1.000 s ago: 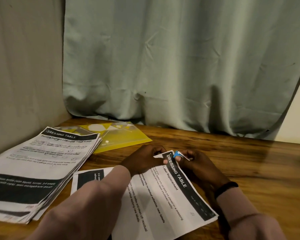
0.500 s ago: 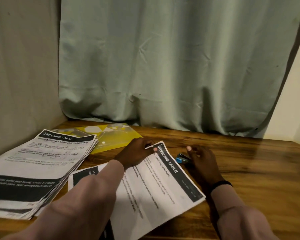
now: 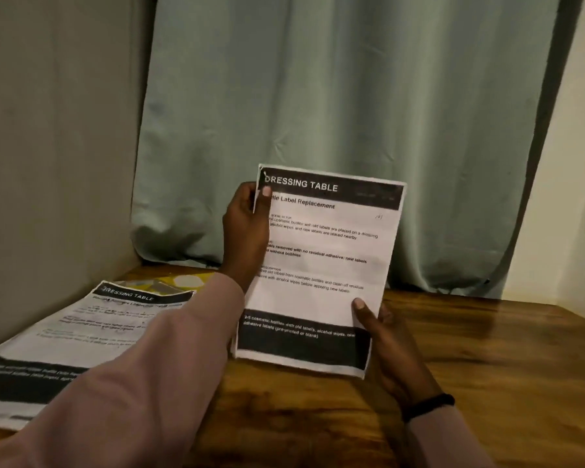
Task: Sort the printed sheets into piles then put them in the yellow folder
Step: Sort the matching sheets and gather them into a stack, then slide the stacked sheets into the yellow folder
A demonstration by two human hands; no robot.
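I hold a printed sheet set [image 3: 321, 265] headed "DRESSING TABLE" upright above the table, facing me. My left hand [image 3: 247, 228] grips its upper left edge, thumb on the front near a staple at the corner. My right hand [image 3: 382, 336] grips its lower right edge, thumb on the front. A thick pile of printed sheets [image 3: 65, 342] lies on the table at the left. Beyond that pile a strip of the yellow folder [image 3: 190, 280] shows, mostly hidden by the pile and my left sleeve.
The wooden table [image 3: 487, 366] runs to the right. A grey wall [image 3: 48, 163] stands at the left and a green curtain [image 3: 352, 96] hangs behind the table. I wear a black band [image 3: 426, 407] on my right wrist.
The sheet set was lying flat on the table; both hands have lifted it upright. My right hand put down a small blue object, which is out of sight now.
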